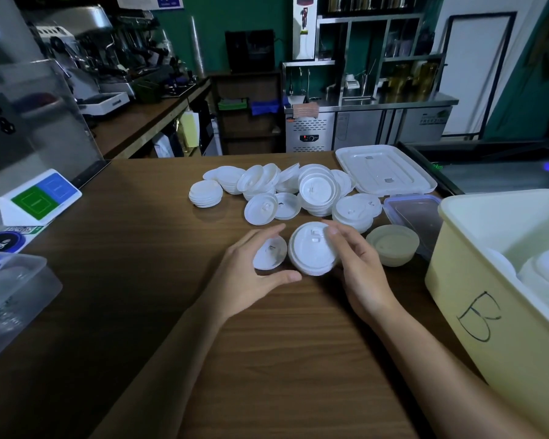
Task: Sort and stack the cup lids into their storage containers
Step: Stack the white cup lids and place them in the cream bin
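1. Grips small lid point(270, 253) in left hand point(248, 280): fingers curled over the far edge, thumb hooked under the near one. Low over the counter point(171, 312); cannot tell whether touching it.
2. Grasps big lid point(313, 251) with right hand point(362, 274): thumb on top by the sip tab, fingers wrapped round the right rim. Looks like a few nested together, count unclear.
3. Both held mid-counter, rim almost against rim, just in front of the pile point(282, 188) of unsorted lids.
4. Judged step: splitting two sizes. Probably sends the big one to the bin point(488, 280) marked B at right, where white lids already lie. Cannot tell where the small one belongs; possibly the clear tub point(13, 296) at far left.
5. Could mix sizes: both white and alike in shape, easy to drop in the wrong container and spoil the stack.
6. Could shed the lower lids on lifting: the grip sits on one side only, so loosely nested ones may slide out and scatter.
7. Could knock the bowl point(393, 245) or the blue-rimmed box point(415, 213): both lie just beside the right hand, between it and the bin, so a low sweep would catch them.
8. Could topple the pile: leaning stacks, near the knuckles, ready to fall at a bump.
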